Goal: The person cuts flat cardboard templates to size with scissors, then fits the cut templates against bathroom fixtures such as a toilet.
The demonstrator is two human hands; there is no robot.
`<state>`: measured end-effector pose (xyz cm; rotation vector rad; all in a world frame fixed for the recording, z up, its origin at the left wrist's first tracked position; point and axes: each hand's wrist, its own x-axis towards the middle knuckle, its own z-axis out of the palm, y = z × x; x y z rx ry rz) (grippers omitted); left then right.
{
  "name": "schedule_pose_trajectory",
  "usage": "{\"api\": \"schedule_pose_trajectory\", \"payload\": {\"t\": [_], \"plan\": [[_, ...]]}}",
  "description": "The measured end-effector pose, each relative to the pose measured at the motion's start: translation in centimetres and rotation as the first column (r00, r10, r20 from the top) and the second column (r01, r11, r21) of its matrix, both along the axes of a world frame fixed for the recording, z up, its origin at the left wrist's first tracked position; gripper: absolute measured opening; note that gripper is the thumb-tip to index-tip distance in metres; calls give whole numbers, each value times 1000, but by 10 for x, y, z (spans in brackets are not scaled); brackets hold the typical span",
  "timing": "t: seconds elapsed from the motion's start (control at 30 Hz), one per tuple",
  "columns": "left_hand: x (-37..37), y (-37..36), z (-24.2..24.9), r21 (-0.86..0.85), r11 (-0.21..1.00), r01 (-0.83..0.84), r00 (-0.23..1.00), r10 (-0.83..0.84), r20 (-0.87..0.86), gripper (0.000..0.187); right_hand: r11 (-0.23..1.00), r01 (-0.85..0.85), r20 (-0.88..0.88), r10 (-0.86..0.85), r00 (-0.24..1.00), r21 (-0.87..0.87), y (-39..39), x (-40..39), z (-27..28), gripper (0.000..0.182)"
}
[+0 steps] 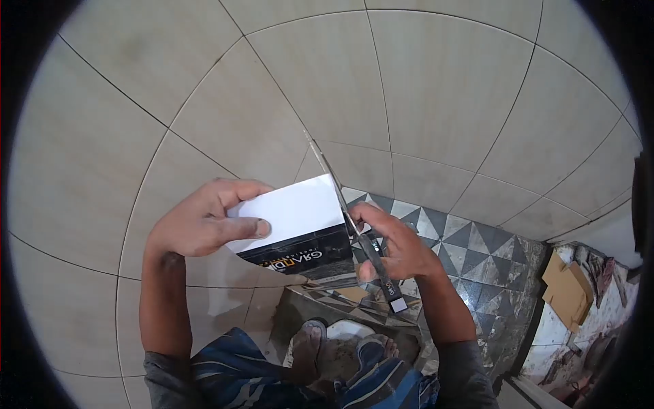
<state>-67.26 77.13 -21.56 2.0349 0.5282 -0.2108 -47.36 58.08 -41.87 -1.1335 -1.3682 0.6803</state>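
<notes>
A carton box (289, 208), with one white face and one black face bearing upside-down lettering, is held tilted in front of the wall. My left hand (211, 221) grips its left end, thumb flat on the white face and fingers behind the far edge. At the right end is my right hand (402, 249), its fingers curled around a narrow black flap (381, 266) that hangs down and has a small white tip. The inside of the carton is hidden from me.
Large beige tiles (436, 88) cover the walls around me. Below lies a floor of triangle-patterned tiles (470, 249). My sandalled feet (310, 344) stand beside a white object (349, 330). At the right, a cardboard piece (569, 290) rests among dirty, cluttered items beyond a dark threshold.
</notes>
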Motion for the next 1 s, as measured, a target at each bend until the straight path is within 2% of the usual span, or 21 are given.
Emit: {"api": "schedule_pose_trajectory", "payload": {"t": [0.17,0.33,0.43,0.63,1.0], "plan": [[1,0,-8,-43,999,-31,999,29,-43,36,998,27,-55,-31,998,-62,-4,-7,-3,86],[-1,4,-13,-159,986,-43,999,41,-18,37,997,32,-112,-40,993,-73,-3,-14,-14,80],[-2,6,-17,-121,991,-58,998,57,-11,44,995,88,-139,-94,986,-43,0,-22,-23,76],[-3,7,-20,-53,998,-38,999,38,-11,45,997,71,-139,-76,987,-42,2,-23,-32,70],[-4,12,-27,-102,994,-40,999,39,-5,46,994,96,-184,-103,977,-46,2,-29,-40,67]]}}
